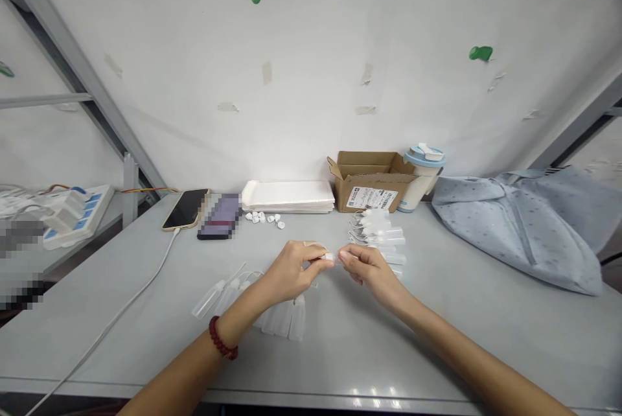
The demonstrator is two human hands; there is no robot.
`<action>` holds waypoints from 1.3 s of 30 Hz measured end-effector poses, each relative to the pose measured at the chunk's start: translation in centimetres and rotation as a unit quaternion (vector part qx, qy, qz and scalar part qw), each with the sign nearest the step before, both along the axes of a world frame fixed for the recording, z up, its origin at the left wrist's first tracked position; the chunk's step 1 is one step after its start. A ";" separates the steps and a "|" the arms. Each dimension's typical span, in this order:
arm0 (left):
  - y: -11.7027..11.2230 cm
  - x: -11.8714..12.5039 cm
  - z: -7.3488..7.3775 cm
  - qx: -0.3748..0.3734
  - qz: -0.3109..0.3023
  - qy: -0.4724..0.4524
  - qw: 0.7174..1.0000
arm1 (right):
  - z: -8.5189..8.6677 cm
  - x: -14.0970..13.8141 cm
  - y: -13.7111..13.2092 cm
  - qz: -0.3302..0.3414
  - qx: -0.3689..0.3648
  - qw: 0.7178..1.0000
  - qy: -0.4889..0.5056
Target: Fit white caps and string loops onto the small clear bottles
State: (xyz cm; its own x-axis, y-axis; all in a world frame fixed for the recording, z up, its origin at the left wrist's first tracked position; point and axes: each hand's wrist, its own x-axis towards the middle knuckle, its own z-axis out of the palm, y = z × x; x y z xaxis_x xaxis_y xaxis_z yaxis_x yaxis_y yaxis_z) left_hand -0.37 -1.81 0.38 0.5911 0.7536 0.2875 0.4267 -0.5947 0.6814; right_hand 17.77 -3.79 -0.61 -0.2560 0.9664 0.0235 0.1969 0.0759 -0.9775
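Observation:
Over the middle of the table, both hands meet at a small translucent squeeze bottle (336, 261), mostly hidden by fingers. My left hand (297, 271) is closed, thumb and finger pinching its white cap end (329, 256). My right hand (370, 268) is closed around the clear body. Below my left forearm lie several similar bottles (208, 299) with thin curved spouts, partly covered by the arm. Behind my right hand is another group of bottles (390, 235), spouts pointing left. Several loose small white caps (262, 216) lie farther back.
At the back stand a stack of white envelopes (291, 196), an open cardboard box (372, 186) and a blue-lidded cup (420, 179). A charging phone (186, 208) and a second, blurred phone (218, 216) lie left. A patterned blue cloth bag (515, 228) occupies the right.

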 end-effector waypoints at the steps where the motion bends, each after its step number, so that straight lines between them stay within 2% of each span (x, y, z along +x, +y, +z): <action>1: 0.0 0.0 -0.1 0.007 0.003 0.004 1.000 | -0.1 0.0 0.1 0.007 -0.016 1.000 0.018; 4: 0.1 0.0 -0.2 0.011 0.006 0.014 1.000 | -0.2 0.0 0.3 0.021 -0.042 0.998 0.050; 9: 1.0 -1.0 0.5 -0.011 -0.006 0.037 0.999 | -0.1 0.1 0.6 0.008 -0.037 0.998 0.050; 12: 2.7 -2.8 0.2 0.019 0.075 0.089 0.993 | 0.3 0.8 1.0 -0.031 -0.010 0.999 0.039; 15: 4.6 -4.7 -0.8 0.098 0.196 0.175 0.960 | 0.9 1.9 1.6 -0.086 0.030 0.996 0.014; 16: 5.1 -5.2 -1.1 0.114 0.212 0.191 0.952 | 1.0 2.4 1.9 -0.109 0.046 0.993 0.002; 19: 6.1 -6.1 -2.2 0.135 0.194 0.215 0.948 | 1.2 3.9 2.7 -0.175 0.093 0.980 -0.020; 24: 6.6 -6.0 -3.6 0.120 0.155 0.235 0.952 | 1.1 6.0 4.2 -0.263 0.150 0.953 -0.033; 30: 6.6 -6.1 -3.9 0.104 0.148 0.260 0.949 | 0.5 8.1 5.6 -0.324 0.205 0.916 -0.116; 34: 6.2 -6.1 -3.5 0.097 0.156 0.267 0.946 | -0.2 9.2 6.6 -0.314 0.271 0.879 -0.235; 39: 5.6 -6.1 -2.6 0.095 0.159 0.264 0.947 | -1.0 10.0 7.5 -0.235 0.308 0.865 -0.318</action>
